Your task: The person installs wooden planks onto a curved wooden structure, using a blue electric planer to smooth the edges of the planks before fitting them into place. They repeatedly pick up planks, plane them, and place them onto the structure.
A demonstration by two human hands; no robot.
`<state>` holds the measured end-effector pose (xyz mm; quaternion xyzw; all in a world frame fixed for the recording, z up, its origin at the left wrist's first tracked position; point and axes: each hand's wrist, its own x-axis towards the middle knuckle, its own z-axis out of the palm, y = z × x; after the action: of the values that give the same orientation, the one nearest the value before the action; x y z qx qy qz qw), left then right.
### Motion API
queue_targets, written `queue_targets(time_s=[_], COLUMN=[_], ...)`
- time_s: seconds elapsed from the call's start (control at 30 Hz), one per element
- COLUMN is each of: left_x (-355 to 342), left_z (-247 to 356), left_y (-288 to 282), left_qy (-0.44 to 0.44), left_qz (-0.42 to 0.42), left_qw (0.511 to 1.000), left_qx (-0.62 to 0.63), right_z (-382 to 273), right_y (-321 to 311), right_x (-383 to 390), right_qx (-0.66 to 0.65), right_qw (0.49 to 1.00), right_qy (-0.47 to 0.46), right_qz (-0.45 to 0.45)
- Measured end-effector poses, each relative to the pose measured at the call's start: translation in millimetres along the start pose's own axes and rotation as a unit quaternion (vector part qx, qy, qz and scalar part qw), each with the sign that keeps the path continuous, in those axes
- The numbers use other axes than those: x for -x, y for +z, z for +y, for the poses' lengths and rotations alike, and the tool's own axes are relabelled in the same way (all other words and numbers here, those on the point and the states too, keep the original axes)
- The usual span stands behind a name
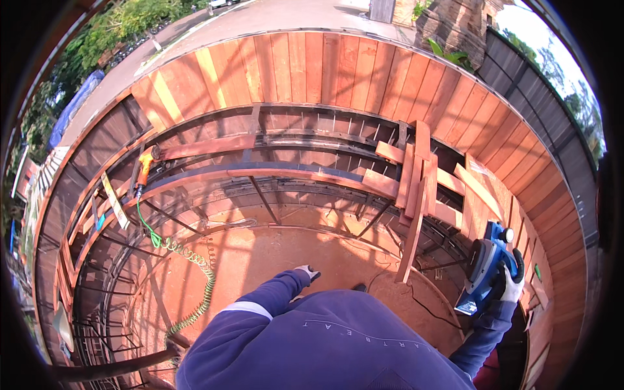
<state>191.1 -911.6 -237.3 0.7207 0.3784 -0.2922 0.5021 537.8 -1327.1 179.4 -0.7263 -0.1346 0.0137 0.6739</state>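
My gloved right hand [513, 283] is closed round the black handle of a blue power planer [486, 263]. The planer is at the right, tilted beside the curved timber seating; whether it touches the wood I cannot tell. My gloved left hand [308, 273] is in front of my body over the reddish floor, away from any tool. Nothing shows in it, and its fingers are too small and foreshortened to read. Beyond the planer, loose wooden boards [416, 188] lie crossed over the dark metal frame, one long board slanting down toward the floor.
A curved plank backrest [351, 68] rings the work area. An orange-yellow air tool [147, 162] rests on the frame at the left, with a coiled green hose [207, 292] trailing from it. Metal struts [263, 200] stand under the frame. A dark cable [432, 314] lies on the floor.
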Motion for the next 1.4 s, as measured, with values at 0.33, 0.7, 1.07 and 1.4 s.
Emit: queue_targets(time_s=[0.33, 0.7, 1.07, 1.4], left_x=[27, 97, 41, 59], left_z=[-287, 81, 76, 86], left_y=[-112, -308, -384, -377], left_qy=[-0.076, 0.429, 0.163, 0.177], left_qz=[0.144, 0.573, 0.66, 0.671], left_qw=[0.979, 0.689, 0.701, 0.685], left_qx=[0.121, -0.11, -0.216, -0.22], right_z=[-98, -83, -63, -64], right_y=[117, 167, 191, 230], right_x=[203, 263, 192, 93], right_qx=[0.055, 0.091, 0.162, 0.121], right_qw=[0.994, 0.985, 0.984, 0.981], right_qy=[0.088, 0.144, 0.076, 0.151], right_qz=[-0.029, 0.013, -0.002, -0.02])
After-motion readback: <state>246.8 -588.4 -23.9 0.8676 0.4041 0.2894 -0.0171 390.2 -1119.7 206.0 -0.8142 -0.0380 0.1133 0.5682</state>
